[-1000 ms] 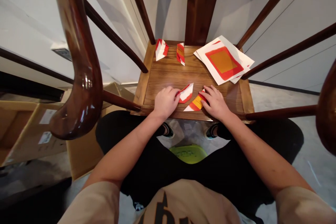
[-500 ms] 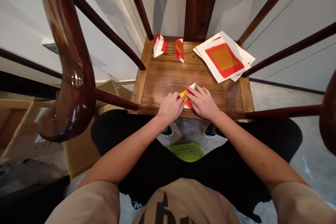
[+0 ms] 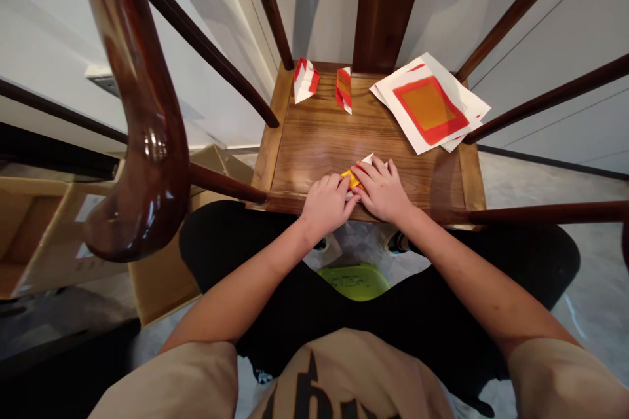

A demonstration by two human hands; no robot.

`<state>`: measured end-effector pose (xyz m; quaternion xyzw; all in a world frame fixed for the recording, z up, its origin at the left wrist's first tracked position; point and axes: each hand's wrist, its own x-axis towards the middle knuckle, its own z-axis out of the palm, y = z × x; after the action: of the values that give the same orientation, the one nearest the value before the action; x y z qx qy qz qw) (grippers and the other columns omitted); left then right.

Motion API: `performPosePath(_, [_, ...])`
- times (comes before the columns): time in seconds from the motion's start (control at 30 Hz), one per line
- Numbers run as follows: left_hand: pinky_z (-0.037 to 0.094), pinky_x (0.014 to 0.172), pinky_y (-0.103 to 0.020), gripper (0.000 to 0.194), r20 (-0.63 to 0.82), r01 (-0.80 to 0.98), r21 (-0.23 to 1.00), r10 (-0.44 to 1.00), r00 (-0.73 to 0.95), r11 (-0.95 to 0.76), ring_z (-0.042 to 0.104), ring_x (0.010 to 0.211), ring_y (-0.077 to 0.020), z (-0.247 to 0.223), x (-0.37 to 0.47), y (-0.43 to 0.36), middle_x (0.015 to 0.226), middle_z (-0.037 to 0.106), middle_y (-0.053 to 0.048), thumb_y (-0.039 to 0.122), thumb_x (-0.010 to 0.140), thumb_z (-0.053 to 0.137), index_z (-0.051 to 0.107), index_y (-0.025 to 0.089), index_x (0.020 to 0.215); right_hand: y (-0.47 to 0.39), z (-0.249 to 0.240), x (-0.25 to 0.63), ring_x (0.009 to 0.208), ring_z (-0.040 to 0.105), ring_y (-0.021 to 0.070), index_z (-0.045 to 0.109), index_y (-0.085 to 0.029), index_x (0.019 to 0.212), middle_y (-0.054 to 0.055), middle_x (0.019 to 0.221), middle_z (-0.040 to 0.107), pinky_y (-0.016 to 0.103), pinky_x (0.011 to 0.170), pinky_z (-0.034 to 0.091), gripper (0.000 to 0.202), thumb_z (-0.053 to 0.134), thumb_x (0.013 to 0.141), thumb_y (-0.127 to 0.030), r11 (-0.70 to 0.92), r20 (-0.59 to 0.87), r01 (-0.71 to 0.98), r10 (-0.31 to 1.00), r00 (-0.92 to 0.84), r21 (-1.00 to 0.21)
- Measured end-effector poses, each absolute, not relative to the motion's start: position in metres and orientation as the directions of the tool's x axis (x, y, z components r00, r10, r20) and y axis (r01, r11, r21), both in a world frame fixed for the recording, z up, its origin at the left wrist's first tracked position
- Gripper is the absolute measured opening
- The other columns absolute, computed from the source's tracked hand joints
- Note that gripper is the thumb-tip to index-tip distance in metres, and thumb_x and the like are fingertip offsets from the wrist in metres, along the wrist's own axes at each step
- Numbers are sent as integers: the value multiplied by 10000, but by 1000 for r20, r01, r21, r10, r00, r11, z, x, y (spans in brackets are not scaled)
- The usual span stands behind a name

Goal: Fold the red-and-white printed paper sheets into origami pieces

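Observation:
A small folded paper in yellow, red and white lies at the front edge of a wooden chair seat. My left hand grips its left side, fingers bent and thumb toward the middle. From the right, my right hand has its fingers on the paper's upper part and its thumb close to my left thumb. Both hands cover much of the paper. At the back of the seat lie a red and white folded piece and a narrow orange and red folded piece.
Square sheets with an orange and red print are stacked at the seat's back right. Chair rails surround the seat, with a curved armrest at left. Cardboard boxes stand at left; a green basin is below.
The view has shifted slightly, moving the seat rightward in the picture. My hands have closed in around the folded paper, and less of it shows between them.

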<state>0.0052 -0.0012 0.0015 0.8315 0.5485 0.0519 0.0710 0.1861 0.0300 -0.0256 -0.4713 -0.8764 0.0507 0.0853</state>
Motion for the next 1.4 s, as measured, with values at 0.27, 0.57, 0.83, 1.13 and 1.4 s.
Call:
performPosePath(0.27, [404, 941, -434, 522, 62, 908, 149, 920, 387, -392, 497, 1180, -307, -8, 3, -9, 1342, 538, -159, 473, 980, 438, 513, 131, 1367, 33, -29, 185, 1384, 352, 337, 513, -189, 1414, 131, 1447, 522, 649, 1154, 128, 499, 344, 1010, -427, 513, 166, 840, 856, -489, -175])
performPosePath(0.57, [407, 977, -445, 443, 113, 898, 230, 927, 358, -375, 526, 1189, -290, -9, 0, -7, 1334, 590, -140, 420, 1004, 406, 587, 144, 1299, 36, -35, 190, 1434, 289, 358, 434, -186, 1470, 127, 1527, 437, 713, 1116, 192, 551, 301, 1009, -458, 385, 93, 902, 923, -373, -197])
performPosePath(0.83, [400, 1120, -377, 374, 153, 681, 683, 964, 219, -263, 550, 1271, -205, -27, -22, -6, 1366, 612, -90, 310, 1006, 427, 627, 179, 1292, 43, -34, 194, 1460, 267, 356, 429, -174, 1477, 112, 1564, 392, 718, 1136, 150, 567, 293, 1006, -459, 394, 65, 890, 919, -390, -230])
performPosePath(1.13, [503, 906, -333, 250, 95, 811, 578, 994, 46, -93, 644, 940, -212, -22, -16, 22, 993, 704, -90, 329, 872, 634, 760, 182, 1030, 49, -39, 206, 1480, 200, 365, 427, -196, 1484, 74, 1578, 377, 691, 1151, 167, 556, 313, 1003, -452, 448, 98, 852, 893, -439, -270])
performPosePath(1.4, [470, 705, -276, 250, -244, 770, 621, 970, 13, 145, 655, 782, -191, -14, -17, 55, 853, 741, -36, 386, 732, 737, 765, 202, 899, 46, -36, 205, 1467, 218, 368, 384, -181, 1501, 124, 1574, 362, 646, 1150, 202, 625, 419, 962, -496, 399, 174, 870, 916, -362, -290])
